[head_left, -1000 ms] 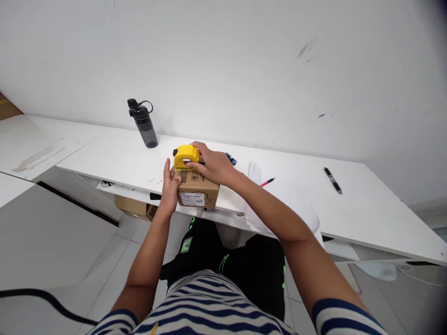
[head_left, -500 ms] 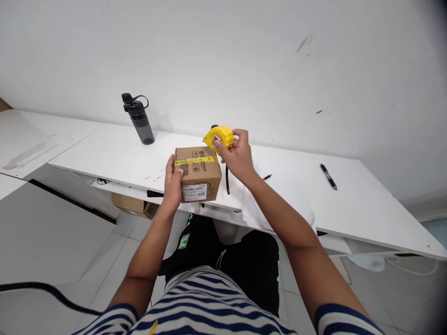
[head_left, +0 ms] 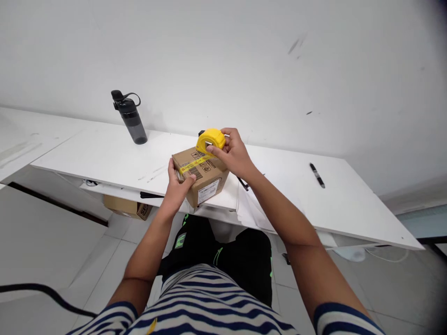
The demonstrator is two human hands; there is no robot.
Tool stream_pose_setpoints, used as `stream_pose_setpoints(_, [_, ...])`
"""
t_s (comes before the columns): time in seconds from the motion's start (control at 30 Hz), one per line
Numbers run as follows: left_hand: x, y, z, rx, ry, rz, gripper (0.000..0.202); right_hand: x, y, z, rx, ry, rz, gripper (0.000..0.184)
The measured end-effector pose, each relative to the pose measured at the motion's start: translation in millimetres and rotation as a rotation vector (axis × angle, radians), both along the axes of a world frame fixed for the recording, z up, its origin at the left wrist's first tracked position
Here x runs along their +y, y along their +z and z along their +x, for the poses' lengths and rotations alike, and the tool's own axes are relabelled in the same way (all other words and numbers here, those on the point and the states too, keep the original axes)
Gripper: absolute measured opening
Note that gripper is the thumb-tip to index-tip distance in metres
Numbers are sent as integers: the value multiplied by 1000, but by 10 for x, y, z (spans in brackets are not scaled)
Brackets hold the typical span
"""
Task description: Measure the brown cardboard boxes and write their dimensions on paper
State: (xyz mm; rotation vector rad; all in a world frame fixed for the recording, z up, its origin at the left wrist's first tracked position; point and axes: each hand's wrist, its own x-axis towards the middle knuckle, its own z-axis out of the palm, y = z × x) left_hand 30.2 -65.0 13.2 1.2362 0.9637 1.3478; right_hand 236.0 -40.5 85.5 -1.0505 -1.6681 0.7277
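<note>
A small brown cardboard box point(head_left: 209, 173), with yellow tape across its top and a white label on its near side, sits at the front of the white desk point(head_left: 167, 149). My left hand point(head_left: 177, 188) grips its left end, thumb on the top face and fingers around the far side. In my right hand point(head_left: 234, 151) is a yellow tape measure point(head_left: 210, 140), held just over the box's far top edge. Whether the tape measure touches the box I cannot tell. Part of the box's right side is hidden behind my right hand.
A dark water bottle point(head_left: 131, 118) stands at the back left of the desk. White paper sheets point(head_left: 253, 209) lie right of the box, a black marker point(head_left: 317, 175) farther right. Another cardboard box point(head_left: 122, 206) is under the desk at left.
The box has been turned, its labelled side now angled to the right. My right hand has brought the tape measure slightly left and closer to the box top. The view has shifted somewhat.
</note>
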Motion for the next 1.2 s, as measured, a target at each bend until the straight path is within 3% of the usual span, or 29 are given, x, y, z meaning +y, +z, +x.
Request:
stream_pose_setpoints(0.13, [158, 63, 31, -172, -266, -74, 92, -8, 109, 6, -99, 205, -26, 57])
stream_pose_setpoints(0.2, [218, 52, 44, -221, -372, -94, 77, -13, 164, -27, -246, 224, -3, 54])
stream_pose_setpoints(0.27, [248, 26, 55, -237, -397, -71, 68, -13, 195, -63, -398, 190, 3, 53])
stream_pose_setpoints(0.47, [192, -26, 108, -193, -234, 45, 77, -65, 179, 6, -543, 170, 28, 58])
stream_pose_setpoints(0.73, [119, 67, 108, 185, -40, 144, 44, -445, 263, 659, -523, 68, -122, 53])
stream_pose_setpoints(0.93, [135, 63, 120, 192, -5, 136, 45, -626, 249, 1091, -418, -17, -170, 57])
stream_pose_setpoints(1.2, [168, 77, 72, 234, -42, 158, 46, -670, 200, 1142, -413, -91, -168, 55])
